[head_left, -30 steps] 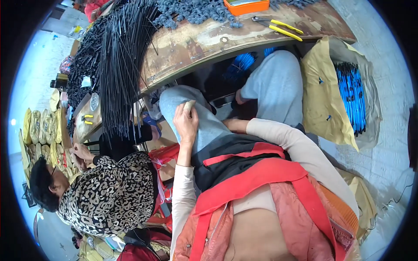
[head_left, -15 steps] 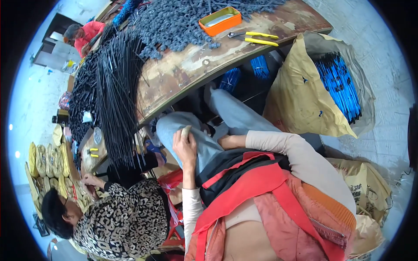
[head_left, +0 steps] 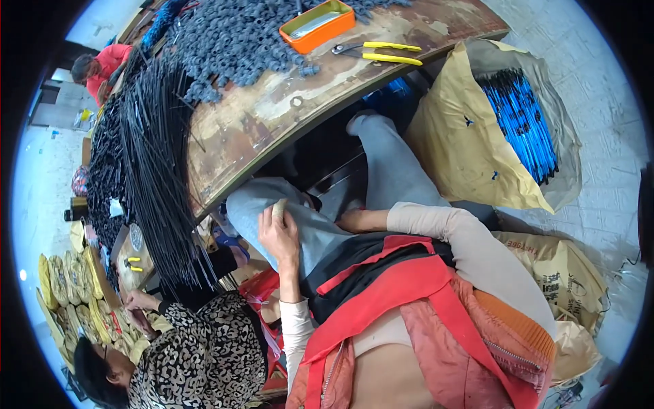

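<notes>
My left hand (head_left: 278, 237) rests on my left thigh, on the grey-blue trousers (head_left: 320, 235). Its fingers lie loosely over the cloth with nothing in them, and one finger wears a tan wrap (head_left: 278, 208). Lower between my legs is my right hand (head_left: 350, 220), against the inner side of the right thigh. The trousers hide its fingers, so whether it holds anything does not show. Both hands are below the wooden table (head_left: 238, 140) and apart from the things on it.
Yellow-handled pliers (head_left: 392, 52) and an orange tin (head_left: 319, 27) lie on the table beside grey plastic fittings (head_left: 238, 51). Long black strips (head_left: 153, 157) hang over its left end. A paper sack (head_left: 449, 129) holds blue-and-black rods (head_left: 521, 126). One co-worker (head_left: 197, 347) sits close left, another (head_left: 105, 65) farther off.
The view has shifted, so the table and its things appear further left. My right leg has swung to the right under the table. Both hands stay at my thighs.
</notes>
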{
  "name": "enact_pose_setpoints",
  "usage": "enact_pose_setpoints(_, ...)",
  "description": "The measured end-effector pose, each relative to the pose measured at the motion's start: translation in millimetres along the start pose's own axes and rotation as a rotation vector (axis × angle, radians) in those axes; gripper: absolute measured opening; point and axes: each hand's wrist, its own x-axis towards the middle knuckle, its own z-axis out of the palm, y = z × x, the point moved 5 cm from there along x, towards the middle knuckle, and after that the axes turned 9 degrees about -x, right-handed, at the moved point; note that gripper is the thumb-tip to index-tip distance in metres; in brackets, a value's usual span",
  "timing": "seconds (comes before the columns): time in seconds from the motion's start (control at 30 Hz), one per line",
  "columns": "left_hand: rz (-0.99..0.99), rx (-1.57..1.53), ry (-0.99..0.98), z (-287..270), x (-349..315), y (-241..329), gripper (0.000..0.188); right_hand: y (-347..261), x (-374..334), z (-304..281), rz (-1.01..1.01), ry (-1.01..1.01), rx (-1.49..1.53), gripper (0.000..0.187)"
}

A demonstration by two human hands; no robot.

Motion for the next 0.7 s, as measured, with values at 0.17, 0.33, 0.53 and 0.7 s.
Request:
enact_pose_setpoints(0.17, -0.029, 0.006, -0.061, 4.1, 3.4, -0.8, 0.024, 12.5, -0.9, -0.7, 0.033, -0.059, -0.026, 0.028)
enact_pose_setpoints(0.33, 0.013, 0.095, -0.15, -2.9, 9.8, 5.7, 0.025, 13.1, 16.2, -15.2, -0.065, 0.074, -0.092, 0.026)
enact_pose_setpoints(0.53, -0.082, -0.086, 0.124, -21.7, -5.8, -4.7, 0.028, 0.1, 7.6, -5.1, -0.112, 0.146, -0.215, 0.021)
enact_pose_setpoints(0.7, -0.051, -0.169, 0.013, -10.8, -3.4, -8.8, 0.027, -37.4, -71.8, -72.6, -0.028, 0.197, 0.003, 0.021)
